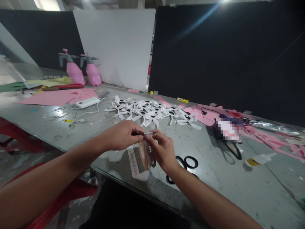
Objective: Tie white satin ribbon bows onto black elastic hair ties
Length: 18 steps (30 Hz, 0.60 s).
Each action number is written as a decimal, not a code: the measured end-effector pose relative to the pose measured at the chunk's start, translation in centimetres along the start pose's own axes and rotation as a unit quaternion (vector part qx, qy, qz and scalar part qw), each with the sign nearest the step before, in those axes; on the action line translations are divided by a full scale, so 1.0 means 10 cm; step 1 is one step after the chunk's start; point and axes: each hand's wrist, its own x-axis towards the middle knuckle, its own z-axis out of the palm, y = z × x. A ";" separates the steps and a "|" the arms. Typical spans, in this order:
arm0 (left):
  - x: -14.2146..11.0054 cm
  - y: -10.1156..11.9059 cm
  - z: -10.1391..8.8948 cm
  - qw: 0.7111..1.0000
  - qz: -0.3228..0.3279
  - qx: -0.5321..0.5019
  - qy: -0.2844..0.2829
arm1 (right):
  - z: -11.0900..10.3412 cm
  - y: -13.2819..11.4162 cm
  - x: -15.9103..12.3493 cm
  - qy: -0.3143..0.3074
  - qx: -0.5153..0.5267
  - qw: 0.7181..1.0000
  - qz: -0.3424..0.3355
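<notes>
Above the table's front edge, my left hand (122, 135) and my right hand (164, 148) meet with pinched fingertips. A white printed ribbon (133, 168) with gold letters hangs in a loop below them, and its upper part shows between the fingertips. Behind that loop is a tan ribbon roll (143, 156), partly hidden by the ribbon and my right hand. Something dark sits in my left pinch, too small to make out. Several black rings (191, 162) lie by my right wrist. Farther back is a pile of white ribbon ties (150, 112) with black rings among them.
Two pink spray bottles (75, 73) stand at the back left, near pink sheets (58, 97) and a white power strip (87, 102) with its cord. A glue bottle (258, 160) lies at right. Dark panels (221, 57) border the table's back; a red stool (71, 190) stands below.
</notes>
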 end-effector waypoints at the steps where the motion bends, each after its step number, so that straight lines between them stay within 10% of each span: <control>1: 0.00 -0.01 0.01 1.000 -0.005 -0.002 0.004 | 0.00 0.02 0.02 -0.008 0.010 1.000 0.001; 18: -0.08 0.07 0.07 0.997 -0.060 0.037 0.033 | -0.04 0.13 0.01 -0.036 0.016 0.999 -0.005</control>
